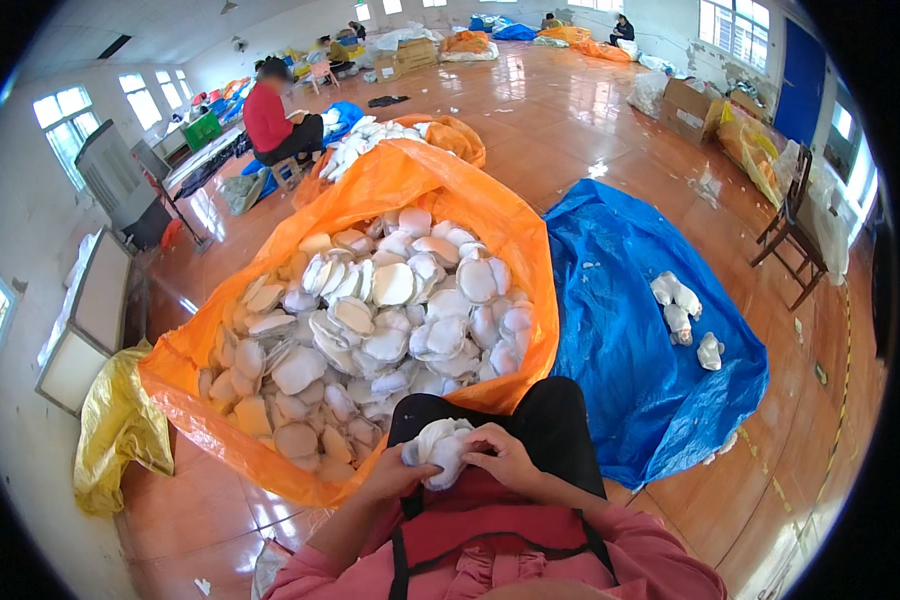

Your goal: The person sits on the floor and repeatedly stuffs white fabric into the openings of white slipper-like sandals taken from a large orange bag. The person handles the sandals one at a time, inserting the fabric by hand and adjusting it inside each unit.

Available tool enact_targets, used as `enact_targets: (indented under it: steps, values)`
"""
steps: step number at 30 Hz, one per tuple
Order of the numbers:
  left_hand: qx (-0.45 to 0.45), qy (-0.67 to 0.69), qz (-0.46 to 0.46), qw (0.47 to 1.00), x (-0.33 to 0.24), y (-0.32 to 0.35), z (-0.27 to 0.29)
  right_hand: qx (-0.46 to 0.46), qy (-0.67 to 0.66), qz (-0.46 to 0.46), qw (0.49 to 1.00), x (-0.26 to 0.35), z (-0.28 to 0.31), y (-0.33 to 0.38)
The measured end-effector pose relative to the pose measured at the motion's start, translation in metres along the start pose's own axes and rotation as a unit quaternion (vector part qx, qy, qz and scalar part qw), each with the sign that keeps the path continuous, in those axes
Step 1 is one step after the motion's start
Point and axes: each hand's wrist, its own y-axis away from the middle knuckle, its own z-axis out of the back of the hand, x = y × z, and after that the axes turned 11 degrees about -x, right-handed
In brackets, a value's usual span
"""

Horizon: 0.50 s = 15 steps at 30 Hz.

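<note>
Over my lap, my left hand [404,472] and my right hand [502,456] both grip a bunched white fabric piece [440,449]. The left fingers wrap its lower left side, while the right fingers pinch its right edge. Just beyond my knees, a wide-open orange sack [505,225] holds a large heap of flat, rounded white padded pieces [394,285]. To the right a blue tarp [610,330] lies spread on the floor. Several balled white fabric pieces [678,296] rest on it; their exact kind cannot be made out.
A yellow sack [120,430] lies at the left, near a white panel [85,320]. Beyond the orange sack, a person in red [267,118] sits beside another white heap [370,140]. A wooden chair [795,225] and cardboard boxes [685,108] stand at the right.
</note>
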Motion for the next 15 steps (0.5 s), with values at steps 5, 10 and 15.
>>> enact_targets:
  steps: [5, 10, 15]
  values:
    - [0.037, -0.020, 0.058, 0.997, 0.015, 0.005, 0.022, 0.005, -0.014, 0.024, 1.000, 0.000, 0.001, 0.014]
    - [0.130, -0.010, 0.097, 0.987, 0.015, 0.011, 0.024, 0.038, -0.004, 0.025, 0.999, -0.009, 0.001, 0.021]
    - [0.231, 0.014, 0.123, 0.965, 0.031, 0.017, 0.023, 0.065, -0.045, -0.027, 0.996, -0.020, 0.001, 0.032]
